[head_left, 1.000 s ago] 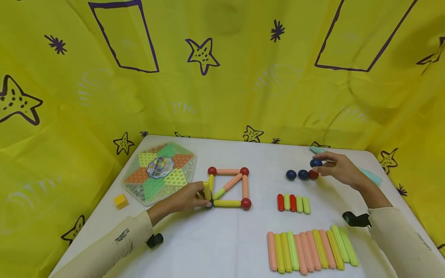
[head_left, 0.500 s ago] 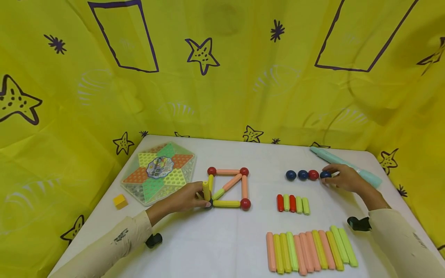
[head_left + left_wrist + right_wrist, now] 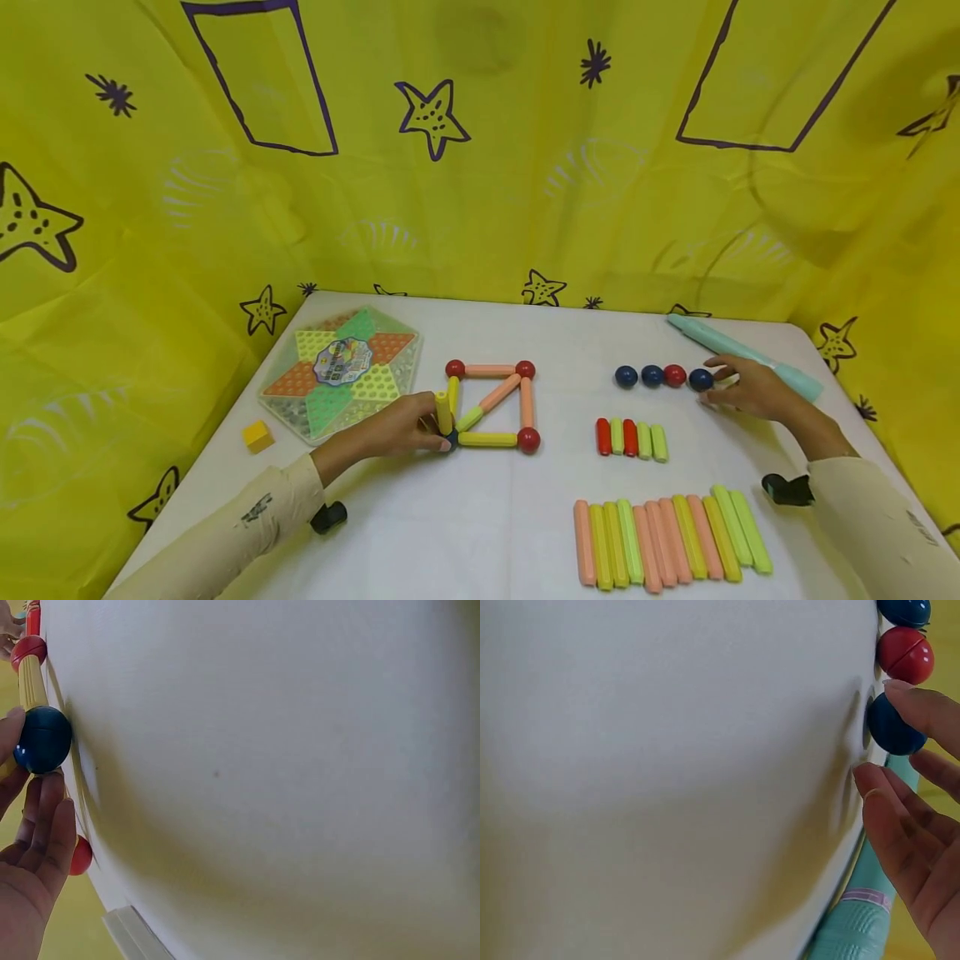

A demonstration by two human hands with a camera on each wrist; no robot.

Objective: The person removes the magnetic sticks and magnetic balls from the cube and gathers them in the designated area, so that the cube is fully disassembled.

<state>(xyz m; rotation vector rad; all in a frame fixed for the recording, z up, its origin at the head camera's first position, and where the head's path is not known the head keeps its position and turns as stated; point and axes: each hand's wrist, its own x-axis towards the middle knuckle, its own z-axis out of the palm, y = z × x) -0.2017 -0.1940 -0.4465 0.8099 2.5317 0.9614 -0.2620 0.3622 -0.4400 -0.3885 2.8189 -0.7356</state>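
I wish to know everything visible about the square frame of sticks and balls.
The square frame lies on the white table, right of the game board. Three corners are shiny, plastic-looking red balls; the near left corner is a blue ball. Its far and right sides are pink sticks, the others yellow. A pink-and-green diagonal crosses it. A further yellow stick stands upright at the blue ball, which the left hand pinches.
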